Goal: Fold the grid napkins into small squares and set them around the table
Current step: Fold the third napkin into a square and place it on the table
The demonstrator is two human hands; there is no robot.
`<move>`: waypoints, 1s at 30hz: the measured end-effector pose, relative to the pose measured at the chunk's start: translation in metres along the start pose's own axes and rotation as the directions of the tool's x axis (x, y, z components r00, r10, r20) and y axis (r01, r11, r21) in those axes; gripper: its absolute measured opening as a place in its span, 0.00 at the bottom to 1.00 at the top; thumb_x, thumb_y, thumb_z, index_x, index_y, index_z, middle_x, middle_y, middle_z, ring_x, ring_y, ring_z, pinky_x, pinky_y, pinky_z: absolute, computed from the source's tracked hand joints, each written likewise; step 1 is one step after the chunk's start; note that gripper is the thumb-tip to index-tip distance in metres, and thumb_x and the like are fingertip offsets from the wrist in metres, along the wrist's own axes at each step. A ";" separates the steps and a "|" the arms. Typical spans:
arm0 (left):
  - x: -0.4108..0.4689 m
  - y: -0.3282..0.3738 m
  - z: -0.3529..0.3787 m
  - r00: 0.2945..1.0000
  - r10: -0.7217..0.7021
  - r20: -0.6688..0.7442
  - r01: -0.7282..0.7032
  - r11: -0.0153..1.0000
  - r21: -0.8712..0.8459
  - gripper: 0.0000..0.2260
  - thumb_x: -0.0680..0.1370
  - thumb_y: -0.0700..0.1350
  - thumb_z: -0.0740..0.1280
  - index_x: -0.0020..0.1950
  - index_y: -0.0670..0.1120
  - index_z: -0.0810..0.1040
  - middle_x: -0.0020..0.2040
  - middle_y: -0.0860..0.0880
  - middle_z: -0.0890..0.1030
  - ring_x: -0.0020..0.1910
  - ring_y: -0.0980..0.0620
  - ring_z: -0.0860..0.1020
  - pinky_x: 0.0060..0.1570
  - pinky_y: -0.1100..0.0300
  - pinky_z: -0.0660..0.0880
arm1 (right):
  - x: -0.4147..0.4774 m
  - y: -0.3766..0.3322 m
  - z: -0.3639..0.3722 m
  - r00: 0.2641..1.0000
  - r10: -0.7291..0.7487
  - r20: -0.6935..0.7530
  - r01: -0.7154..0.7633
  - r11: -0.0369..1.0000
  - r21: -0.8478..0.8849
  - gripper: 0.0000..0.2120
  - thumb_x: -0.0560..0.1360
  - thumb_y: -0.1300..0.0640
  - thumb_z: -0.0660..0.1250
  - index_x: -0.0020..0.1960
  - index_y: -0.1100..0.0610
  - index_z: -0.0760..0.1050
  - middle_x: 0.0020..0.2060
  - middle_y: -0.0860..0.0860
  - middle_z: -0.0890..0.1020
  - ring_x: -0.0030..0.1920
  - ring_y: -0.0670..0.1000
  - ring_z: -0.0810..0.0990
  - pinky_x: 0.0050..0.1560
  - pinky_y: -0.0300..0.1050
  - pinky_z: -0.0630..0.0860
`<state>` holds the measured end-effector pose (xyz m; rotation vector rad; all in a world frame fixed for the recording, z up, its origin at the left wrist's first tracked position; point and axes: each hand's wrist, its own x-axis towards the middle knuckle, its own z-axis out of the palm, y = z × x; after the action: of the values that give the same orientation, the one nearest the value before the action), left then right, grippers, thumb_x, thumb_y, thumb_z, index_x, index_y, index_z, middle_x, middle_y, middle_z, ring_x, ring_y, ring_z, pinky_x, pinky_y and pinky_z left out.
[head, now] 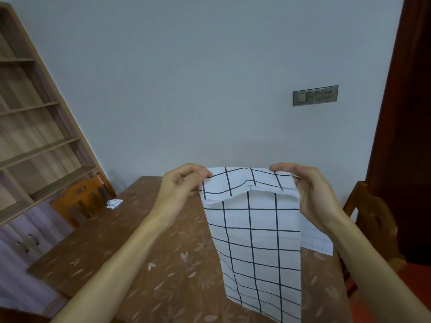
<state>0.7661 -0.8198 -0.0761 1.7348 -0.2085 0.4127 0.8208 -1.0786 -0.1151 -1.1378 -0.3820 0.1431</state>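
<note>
One folded napkin [114,203] sits by the far chair [80,201]; left hand [180,183] and right hand [310,190] pinch another grid napkin [254,241] above the worktop [140,252], barely folded.

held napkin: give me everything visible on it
The held napkin is white cloth with a dark grid of thin lines, soft and slightly wrinkled. It hangs upright above the table, its top edge folded over toward the camera as a short flap. The left hand pinches the top left corner, the right hand the top right. Its lower end runs out of frame, so contact with the table cannot be told.
</note>
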 end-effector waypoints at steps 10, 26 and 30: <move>-0.001 0.000 -0.002 0.999 0.053 0.010 -0.053 0.996 0.072 0.13 0.79 0.36 0.69 0.62 0.46 0.78 0.35 0.39 0.79 0.32 0.53 0.75 0.36 0.64 0.70 | -0.006 0.017 -0.002 0.997 0.054 0.063 -0.031 0.948 -0.317 0.20 0.73 0.55 0.73 0.65 0.53 0.77 0.55 0.47 0.87 0.56 0.48 0.85 0.57 0.44 0.82; -0.009 -0.016 -0.002 0.982 -0.075 0.175 0.055 0.991 0.119 0.10 0.78 0.32 0.68 0.58 0.38 0.82 0.44 0.48 0.88 0.38 0.56 0.86 0.38 0.69 0.78 | -0.002 0.016 -0.008 0.994 -0.101 -0.047 0.083 0.951 -0.297 0.10 0.77 0.60 0.71 0.57 0.56 0.82 0.47 0.52 0.88 0.49 0.51 0.88 0.45 0.39 0.83; -0.003 -0.013 -0.008 0.990 0.039 0.132 -0.065 0.979 0.195 0.08 0.80 0.38 0.68 0.57 0.39 0.82 0.44 0.43 0.86 0.40 0.53 0.81 0.43 0.61 0.77 | -0.002 0.016 -0.014 0.993 -0.116 0.016 0.113 0.908 -0.404 0.08 0.75 0.58 0.72 0.54 0.55 0.83 0.38 0.47 0.87 0.36 0.44 0.82 0.43 0.37 0.78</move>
<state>0.7666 -0.8099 -0.0876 1.9587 -0.3142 0.3708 0.8251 -1.0843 -0.1346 -1.5206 -0.4841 -0.0489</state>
